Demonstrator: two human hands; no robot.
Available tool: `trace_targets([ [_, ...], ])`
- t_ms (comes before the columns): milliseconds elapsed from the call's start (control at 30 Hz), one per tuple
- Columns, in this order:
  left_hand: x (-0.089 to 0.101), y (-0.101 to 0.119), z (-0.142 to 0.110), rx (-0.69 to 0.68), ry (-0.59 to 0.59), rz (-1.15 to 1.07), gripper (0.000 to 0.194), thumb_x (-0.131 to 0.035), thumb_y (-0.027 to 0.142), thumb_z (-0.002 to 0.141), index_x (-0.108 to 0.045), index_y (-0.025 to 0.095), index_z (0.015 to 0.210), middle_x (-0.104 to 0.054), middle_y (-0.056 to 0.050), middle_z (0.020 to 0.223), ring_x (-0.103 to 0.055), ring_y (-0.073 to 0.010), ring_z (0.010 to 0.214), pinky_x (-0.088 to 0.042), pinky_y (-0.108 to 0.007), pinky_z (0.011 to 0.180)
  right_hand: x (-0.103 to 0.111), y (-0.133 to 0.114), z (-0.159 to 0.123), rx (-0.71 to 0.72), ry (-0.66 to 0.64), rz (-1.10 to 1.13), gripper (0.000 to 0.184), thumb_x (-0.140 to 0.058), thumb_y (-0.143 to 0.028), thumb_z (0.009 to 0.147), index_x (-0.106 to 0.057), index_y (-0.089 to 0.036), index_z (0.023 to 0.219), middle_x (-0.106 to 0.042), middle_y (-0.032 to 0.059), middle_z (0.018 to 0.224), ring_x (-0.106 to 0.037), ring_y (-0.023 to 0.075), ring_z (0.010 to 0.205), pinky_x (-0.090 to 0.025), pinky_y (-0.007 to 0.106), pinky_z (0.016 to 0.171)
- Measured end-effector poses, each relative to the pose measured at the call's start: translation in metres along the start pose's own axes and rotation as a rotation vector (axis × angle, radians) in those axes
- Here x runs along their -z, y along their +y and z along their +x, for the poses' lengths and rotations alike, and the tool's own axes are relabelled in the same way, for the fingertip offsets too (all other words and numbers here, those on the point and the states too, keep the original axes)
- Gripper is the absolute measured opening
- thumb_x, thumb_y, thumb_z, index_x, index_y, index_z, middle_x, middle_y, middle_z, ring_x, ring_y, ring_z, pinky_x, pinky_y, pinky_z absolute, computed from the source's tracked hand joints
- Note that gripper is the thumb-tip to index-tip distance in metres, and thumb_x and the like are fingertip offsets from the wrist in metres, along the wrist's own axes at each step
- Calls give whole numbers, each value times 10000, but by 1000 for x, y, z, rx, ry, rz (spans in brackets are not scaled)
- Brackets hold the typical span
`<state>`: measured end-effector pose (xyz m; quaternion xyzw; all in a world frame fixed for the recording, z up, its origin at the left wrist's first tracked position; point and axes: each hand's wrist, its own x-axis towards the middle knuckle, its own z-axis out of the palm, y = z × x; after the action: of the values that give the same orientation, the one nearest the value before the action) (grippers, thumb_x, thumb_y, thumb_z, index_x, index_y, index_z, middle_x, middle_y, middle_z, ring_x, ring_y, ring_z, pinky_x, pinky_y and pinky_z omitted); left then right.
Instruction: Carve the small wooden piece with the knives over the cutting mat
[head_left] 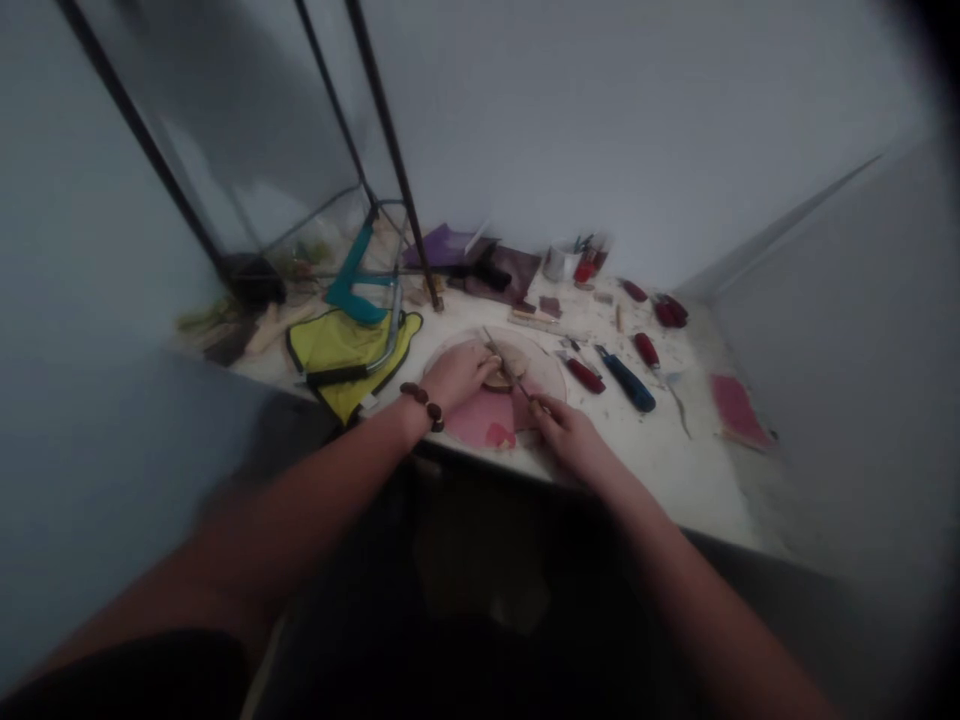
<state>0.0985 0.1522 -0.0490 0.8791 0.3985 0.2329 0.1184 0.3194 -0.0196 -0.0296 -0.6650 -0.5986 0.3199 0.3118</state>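
Note:
My left hand, a bead bracelet on its wrist, rests with curled fingers on a small round wooden piece and holds it down. That piece lies on a round board with a pink sheet over its near part. My right hand is closed around the handle of a thin long tool whose shaft runs up and left across the wooden piece. Both hands work near the white bench's front edge.
Red-handled tools and a blue-handled tool lie right of the board. A teal saw frame sits on a yellow cloth at left. Black tripod legs rise behind. A pink pad lies at far right. A cup of tools stands against the wall.

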Motion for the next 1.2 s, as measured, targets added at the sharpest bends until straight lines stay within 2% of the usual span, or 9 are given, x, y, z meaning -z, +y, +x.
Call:
trace_targets([
  [67, -1, 0, 0, 10, 11, -6, 398, -550, 445, 1170, -857, 201, 1101, -823, -142, 1136, -747, -309, 1113, -548, -433, 1004, 1, -1, 7, 10, 6, 3, 490, -565, -509, 1130, -823, -242, 1450, -859, 117, 1311, -791, 315, 1192, -596, 431, 1084],
  [133, -2, -1, 0, 28, 24, -16, 397, -566, 466, 1164, -855, 201, 1103, -825, -144, 1144, -748, -310, 1098, -547, -432, 978, 4, 5, -5, -3, 1, -1, 506, -582, -529, 1121, -816, -225, 1451, -873, 116, 1203, -805, 309, 1094, -619, 423, 1016],
  [233, -3, -1, 0, 47, 32, -33, 378, -588, 473, 1154, -857, 210, 1119, -826, -135, 1143, -750, -303, 1068, -546, -427, 937, 10, 18, -41, -102, -25, 47, 589, -579, -600, 1114, -775, -198, 1498, -831, 67, 890, -749, 256, 708, -619, 374, 702],
  [333, -1, 0, 0, 43, 16, -45, 372, -577, 462, 1157, -863, 224, 1131, -822, -118, 1130, -751, -295, 1069, -547, -422, 933, 10, 20, -58, -205, -53, 165, 655, -583, -639, 1101, -714, -207, 1575, -773, 25, 799, -595, 194, 481, -502, 333, 492],
  [400, 1, 0, 0, 33, 1, -44, 389, -560, 463, 1163, -862, 223, 1118, -819, -118, 1132, -750, -294, 1083, -551, -422, 954, 4, 13, -46, -158, -36, 169, 617, -588, -618, 1099, -749, -208, 1531, -769, 31, 810, -625, 206, 530, -527, 339, 531],
  [600, 1, 2, 1, 48, 7, -18, 405, -537, 445, 1165, -851, 201, 1089, -817, -148, 1156, -741, -317, 1128, -548, -445, 1024, -9, -4, 6, -1, 7, 121, 490, -591, -515, 1111, -817, -246, 1452, -838, 78, 1009, -777, 286, 945, -625, 411, 898],
  [833, -1, 2, 0, 73, 4, -22, 394, -568, 486, 1151, -856, 225, 1090, -818, -129, 1131, -743, -308, 1095, -547, -422, 966, 3, 15, -51, -123, -59, 152, 636, -553, -624, 1119, -738, -199, 1554, -754, 33, 759, -589, 216, 454, -508, 359, 476],
  [1033, 3, 5, 1, 56, -16, 0, 401, -544, 448, 1156, -857, 208, 1084, -829, -136, 1147, -748, -304, 1113, -556, -420, 997, -11, -6, -3, -44, 0, 160, 465, -591, -493, 1101, -829, -228, 1400, -825, 65, 934, -743, 246, 789, -592, 348, 746],
  [1200, 4, 10, 1, 61, 10, -1, 387, -578, 448, 1138, -871, 204, 1072, -840, -147, 1125, -754, -309, 1100, -560, -426, 1004, -1, -1, -10, -97, 9, 161, 548, -622, -618, 1075, -809, -236, 1420, -779, 33, 825, -679, 218, 660, -534, 314, 611],
])
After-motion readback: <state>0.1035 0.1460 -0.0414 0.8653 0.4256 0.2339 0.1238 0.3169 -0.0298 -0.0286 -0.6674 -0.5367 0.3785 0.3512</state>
